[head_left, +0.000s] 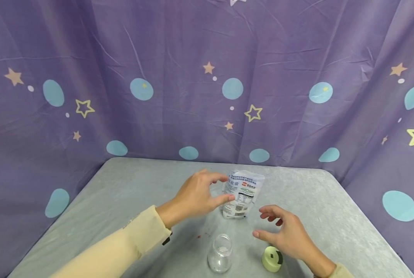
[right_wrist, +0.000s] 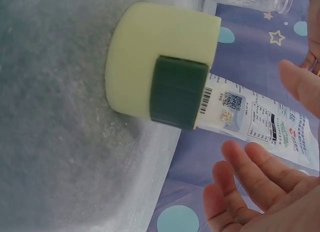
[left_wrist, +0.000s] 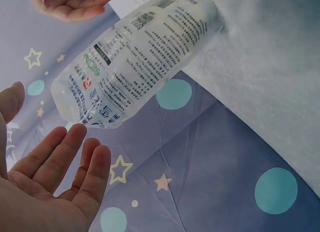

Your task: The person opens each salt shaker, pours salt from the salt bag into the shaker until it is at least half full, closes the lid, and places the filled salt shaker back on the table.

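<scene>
A white printed pouch of salt stands upright on the table, its top leaning slightly right. My left hand is at the pouch's left side, thumb and fingers spread apart; in the left wrist view its fingertips show close by the pouch's top end. On the other side my right hand hovers with thumb and fingers apart, holding nothing. Below it sits a pale green round lid with a dark green tab. A clear jar without a lid stands left of the lid, some white grains inside.
The grey cloth-covered table runs back to a purple curtain with stars and blue spots. Small red specks lie on the cloth left of the jar.
</scene>
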The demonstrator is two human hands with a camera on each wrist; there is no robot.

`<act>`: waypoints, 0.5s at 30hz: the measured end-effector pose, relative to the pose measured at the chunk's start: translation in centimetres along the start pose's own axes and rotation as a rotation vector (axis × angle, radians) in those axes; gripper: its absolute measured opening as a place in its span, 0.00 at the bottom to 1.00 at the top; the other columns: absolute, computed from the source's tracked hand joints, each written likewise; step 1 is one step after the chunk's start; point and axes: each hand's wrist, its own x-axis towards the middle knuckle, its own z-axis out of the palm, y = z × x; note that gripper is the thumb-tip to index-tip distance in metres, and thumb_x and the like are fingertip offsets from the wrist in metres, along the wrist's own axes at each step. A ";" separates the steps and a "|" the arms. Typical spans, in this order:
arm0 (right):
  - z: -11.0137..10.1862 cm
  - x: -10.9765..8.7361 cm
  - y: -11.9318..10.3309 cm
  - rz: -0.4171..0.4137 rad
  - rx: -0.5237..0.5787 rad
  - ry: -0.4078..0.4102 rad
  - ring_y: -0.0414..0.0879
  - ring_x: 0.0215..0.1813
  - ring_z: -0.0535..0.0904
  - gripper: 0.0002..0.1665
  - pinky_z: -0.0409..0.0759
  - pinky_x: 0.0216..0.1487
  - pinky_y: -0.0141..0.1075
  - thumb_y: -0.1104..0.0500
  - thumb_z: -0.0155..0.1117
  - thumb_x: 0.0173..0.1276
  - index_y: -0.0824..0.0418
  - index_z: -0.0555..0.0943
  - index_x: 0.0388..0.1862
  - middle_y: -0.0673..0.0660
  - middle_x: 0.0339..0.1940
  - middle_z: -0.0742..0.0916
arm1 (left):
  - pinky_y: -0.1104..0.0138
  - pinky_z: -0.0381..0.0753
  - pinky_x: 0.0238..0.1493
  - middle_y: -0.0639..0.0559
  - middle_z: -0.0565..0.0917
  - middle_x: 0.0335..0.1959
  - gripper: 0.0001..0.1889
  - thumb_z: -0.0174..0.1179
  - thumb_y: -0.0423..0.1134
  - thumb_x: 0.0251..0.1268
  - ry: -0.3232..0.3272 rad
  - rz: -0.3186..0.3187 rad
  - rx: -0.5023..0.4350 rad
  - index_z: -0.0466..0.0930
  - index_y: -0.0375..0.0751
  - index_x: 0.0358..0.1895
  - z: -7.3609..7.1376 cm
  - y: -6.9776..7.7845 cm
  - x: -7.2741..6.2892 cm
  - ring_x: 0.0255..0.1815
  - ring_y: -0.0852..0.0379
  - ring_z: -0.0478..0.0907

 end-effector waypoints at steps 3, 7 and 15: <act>0.0 0.2 0.0 0.016 -0.001 -0.012 0.46 0.45 0.81 0.30 0.80 0.44 0.39 0.44 0.85 0.52 0.48 0.84 0.53 0.42 0.42 0.88 | 0.60 0.80 0.48 0.57 0.87 0.52 0.28 0.74 0.57 0.59 0.004 0.007 0.012 0.86 0.47 0.59 -0.1 0.1 0.5 0.50 0.54 0.81; 0.1 0.4 0.2 0.015 0.000 -0.008 0.47 0.45 0.81 0.30 0.80 0.44 0.40 0.44 0.85 0.51 0.48 0.84 0.52 0.43 0.41 0.88 | 0.59 0.80 0.48 0.56 0.88 0.51 0.27 0.74 0.56 0.60 0.017 0.037 0.006 0.86 0.46 0.58 0.0 0.2 1.1 0.49 0.53 0.82; 0.4 0.9 0.5 0.003 0.014 0.000 0.49 0.44 0.82 0.29 0.81 0.43 0.40 0.48 0.86 0.51 0.49 0.85 0.51 0.43 0.40 0.88 | 0.59 0.80 0.50 0.56 0.88 0.51 0.25 0.74 0.52 0.60 0.031 0.068 0.013 0.86 0.46 0.58 0.2 0.2 1.8 0.50 0.55 0.81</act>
